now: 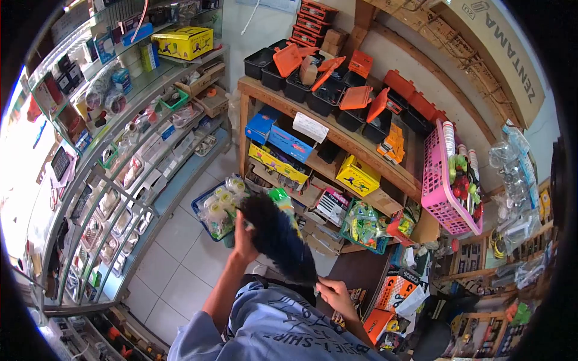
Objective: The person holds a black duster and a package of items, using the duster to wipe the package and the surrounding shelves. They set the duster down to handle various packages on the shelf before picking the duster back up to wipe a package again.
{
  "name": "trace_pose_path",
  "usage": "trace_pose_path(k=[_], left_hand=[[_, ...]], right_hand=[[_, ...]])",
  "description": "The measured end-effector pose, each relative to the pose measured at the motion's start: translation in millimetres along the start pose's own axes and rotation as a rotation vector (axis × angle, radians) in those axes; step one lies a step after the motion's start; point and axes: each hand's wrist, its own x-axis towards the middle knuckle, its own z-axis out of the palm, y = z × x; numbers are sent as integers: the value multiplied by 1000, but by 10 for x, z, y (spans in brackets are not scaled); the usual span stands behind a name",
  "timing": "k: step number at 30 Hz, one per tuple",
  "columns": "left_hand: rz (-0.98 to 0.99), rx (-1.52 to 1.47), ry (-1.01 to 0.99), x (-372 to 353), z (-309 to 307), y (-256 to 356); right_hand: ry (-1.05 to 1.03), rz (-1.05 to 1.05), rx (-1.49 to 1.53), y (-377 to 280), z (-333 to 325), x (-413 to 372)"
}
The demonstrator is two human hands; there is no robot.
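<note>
A dark feather duster (278, 240) stretches diagonally between my two hands, in front of my body. My left hand (243, 239) is at its upper left end, with the palm and fingers partly behind the dark feathers; what the fingers do there is hidden. At the lower right end, my right hand (332, 293) is closed on the duster's tip or handle. Just behind the duster, a blue basket (198, 207) holds clear-wrapped rolls. Green packaging (280, 196) shows beside the duster's upper part.
A wooden shelf (373, 168) bears black bins with orange lids (356, 97). To its right is a pink basket (435, 180) of tubes. A curved glass display case (129, 210) runs along the left. Yellow boxes (359, 175) sit on the lower shelf, above the tiled floor (180, 256).
</note>
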Motion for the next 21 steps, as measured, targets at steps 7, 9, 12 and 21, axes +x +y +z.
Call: trace_pose_path(k=[7, 9, 12, 21], left_hand=[[-67, 46, 84, 10, 104, -464], [6, 16, 17, 7, 209, -245], [199, -34, -31, 43, 346, 79], [76, -16, 48, 87, 71, -16]], right_hand=[[89, -88, 43, -243, 301, 302], [87, -82, 46, -185, 321, 265], [28, 45, 81, 142, 274, 112], [48, -203, -87, 399, 276, 144]])
